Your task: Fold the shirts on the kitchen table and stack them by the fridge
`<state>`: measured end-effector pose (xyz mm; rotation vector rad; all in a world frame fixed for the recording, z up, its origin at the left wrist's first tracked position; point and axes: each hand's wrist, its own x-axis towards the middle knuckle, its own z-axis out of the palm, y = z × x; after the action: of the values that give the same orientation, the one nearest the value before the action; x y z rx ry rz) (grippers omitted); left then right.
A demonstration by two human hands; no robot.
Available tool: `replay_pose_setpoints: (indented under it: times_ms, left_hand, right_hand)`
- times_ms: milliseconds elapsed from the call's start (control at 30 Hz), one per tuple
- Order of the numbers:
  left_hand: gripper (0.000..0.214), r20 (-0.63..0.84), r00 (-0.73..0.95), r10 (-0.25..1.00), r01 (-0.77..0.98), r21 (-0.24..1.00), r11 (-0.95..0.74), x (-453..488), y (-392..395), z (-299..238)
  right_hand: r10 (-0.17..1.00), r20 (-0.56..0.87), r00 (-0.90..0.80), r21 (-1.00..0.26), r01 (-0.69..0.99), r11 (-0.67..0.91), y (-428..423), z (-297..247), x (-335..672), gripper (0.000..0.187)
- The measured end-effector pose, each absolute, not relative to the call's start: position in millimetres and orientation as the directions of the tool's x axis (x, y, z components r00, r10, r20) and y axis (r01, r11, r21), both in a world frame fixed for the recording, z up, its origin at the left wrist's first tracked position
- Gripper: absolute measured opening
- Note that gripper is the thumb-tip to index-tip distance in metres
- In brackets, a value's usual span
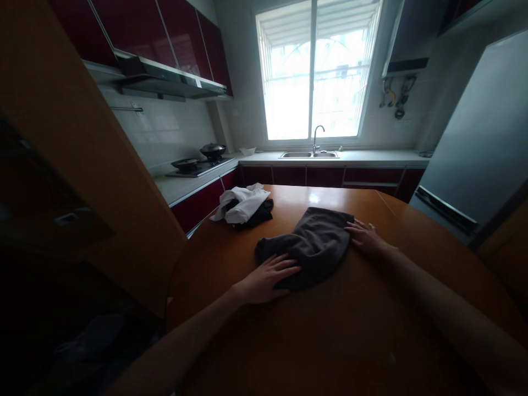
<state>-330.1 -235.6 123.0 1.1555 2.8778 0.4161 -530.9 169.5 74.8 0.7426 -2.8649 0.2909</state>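
A dark grey cloth point(310, 246) lies folded on the round wooden table point(330, 330). My left hand point(267, 278) rests flat with fingers spread on the cloth's near left edge. Over at the cloth's right edge, my right hand point(365, 236) lies flat too, fingers stretched toward the fabric. Neither hand grips anything. Farther back on the table lies a small heap of white and black clothes point(244, 205), apart from both hands.
A tall wooden cabinet side point(82, 165) stands close on the left. A grey fridge point(482, 143) stands at right. Behind the table run a counter with a sink point(310, 154) under the window and a stove with pans point(200, 159).
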Motion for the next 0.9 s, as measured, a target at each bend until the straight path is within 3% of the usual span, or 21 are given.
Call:
replay_pose_setpoints:
  times_ms: [67,167,300,400,533,633,767,900]
  left_hand:
    - [0.065,0.161,-0.765,0.623,0.644,0.218,0.734,-341.5,-244.6,118.7]
    - [0.060,0.270,-0.856,0.441,0.500,0.213,0.839,-354.1,-258.2,110.3]
    - [0.061,0.293,-0.925,0.243,0.321,0.259,0.911,-362.3,-272.2,101.7]
    - [0.063,0.255,-0.935,0.247,0.326,0.342,0.882,-364.7,-276.0,101.1]
    - [0.061,0.225,-0.898,0.378,0.440,0.451,0.777,-366.1,-276.8,106.6]
    - [0.052,0.208,-0.854,0.477,0.512,0.494,0.702,-361.6,-277.9,115.2]
    - [0.041,0.189,-0.806,0.560,0.567,0.515,0.642,-348.8,-281.1,128.5]
    - [0.054,0.155,-0.790,0.593,0.576,0.520,0.631,-342.3,-286.2,135.4]
  right_hand:
    - [-0.467,0.195,-0.862,-0.117,-0.493,0.862,173.4,75.0,-533.9,0.049]
    - [-0.423,0.262,-0.868,-0.012,-0.441,0.897,178.7,74.5,-522.3,0.047]
    - [-0.371,0.321,-0.871,0.136,-0.346,0.928,189.6,76.9,-484.3,0.036]
    - [-0.364,0.386,-0.848,0.243,-0.287,0.927,202.2,80.2,-446.6,0.032]
    - [-0.372,0.454,-0.810,0.301,-0.253,0.919,221.0,84.3,-395.8,0.035]
    - [-0.415,0.443,-0.795,0.243,-0.340,0.909,236.1,86.4,-361.5,0.038]
    - [-0.482,0.332,-0.811,0.020,-0.505,0.863,265.5,85.6,-329.9,0.037]
    - [-0.467,0.300,-0.832,-0.170,-0.528,0.832,302.7,78.4,-326.8,0.032]
